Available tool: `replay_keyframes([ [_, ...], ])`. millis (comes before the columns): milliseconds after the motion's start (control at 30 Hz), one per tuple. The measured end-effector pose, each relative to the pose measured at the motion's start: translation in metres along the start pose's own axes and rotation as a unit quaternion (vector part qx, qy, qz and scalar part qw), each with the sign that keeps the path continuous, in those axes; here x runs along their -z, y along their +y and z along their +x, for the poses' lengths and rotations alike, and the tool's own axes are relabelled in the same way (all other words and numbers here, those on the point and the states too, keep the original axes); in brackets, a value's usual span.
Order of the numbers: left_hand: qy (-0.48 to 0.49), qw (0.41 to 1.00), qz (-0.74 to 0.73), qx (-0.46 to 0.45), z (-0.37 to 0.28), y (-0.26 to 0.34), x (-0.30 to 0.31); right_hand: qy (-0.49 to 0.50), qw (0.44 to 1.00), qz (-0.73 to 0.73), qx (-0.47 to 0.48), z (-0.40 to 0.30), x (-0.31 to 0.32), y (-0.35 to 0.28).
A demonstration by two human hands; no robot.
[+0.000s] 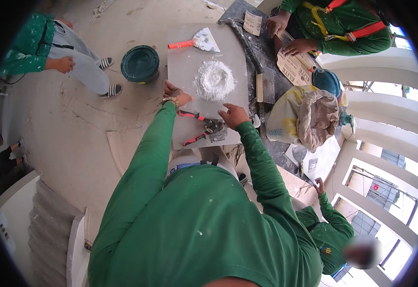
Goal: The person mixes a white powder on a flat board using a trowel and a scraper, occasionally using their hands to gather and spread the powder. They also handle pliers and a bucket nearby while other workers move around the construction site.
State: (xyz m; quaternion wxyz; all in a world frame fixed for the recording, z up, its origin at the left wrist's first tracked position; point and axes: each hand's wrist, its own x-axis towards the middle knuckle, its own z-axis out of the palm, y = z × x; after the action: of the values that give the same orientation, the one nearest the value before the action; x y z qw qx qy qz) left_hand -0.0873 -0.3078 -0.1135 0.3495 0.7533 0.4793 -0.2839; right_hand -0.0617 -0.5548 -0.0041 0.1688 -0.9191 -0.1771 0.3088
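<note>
A heap of white powder (216, 80) with a hollow in its middle lies on a flat grey board (180, 68). My left hand (177, 95), a watch at its wrist, hovers at the board's left edge, fingers apart and holding nothing. On the other side, my right hand (234, 115) is spread near the board's right edge, also without anything in it. Between and below my hands are red-and-black-handled snips (209, 125). A wide putty knife (205, 40) with a red handle and powder-covered blade rests beyond the heap.
A dark green bucket (140, 64) stands left of the board. To the right are a hammer (246, 45), an opened powder bag (284, 114) and another putty knife (299, 154). A co-worker's hands (295, 46) touch sandpaper (295, 68). Other people stand left and lower right.
</note>
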Motion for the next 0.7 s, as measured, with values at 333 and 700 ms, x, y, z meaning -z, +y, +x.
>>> replay_keyframes([
  [333,0.004,0.999,-0.020,-0.025,-0.018,-0.008,0.017,0.038,0.997,-0.004,0.068,0.063,0.029,-0.049],
  [700,-0.016,0.999,-0.012,-0.034,-0.024,0.000,0.027,0.137,0.980,-0.142,0.001,0.029,-0.019,0.053],
])
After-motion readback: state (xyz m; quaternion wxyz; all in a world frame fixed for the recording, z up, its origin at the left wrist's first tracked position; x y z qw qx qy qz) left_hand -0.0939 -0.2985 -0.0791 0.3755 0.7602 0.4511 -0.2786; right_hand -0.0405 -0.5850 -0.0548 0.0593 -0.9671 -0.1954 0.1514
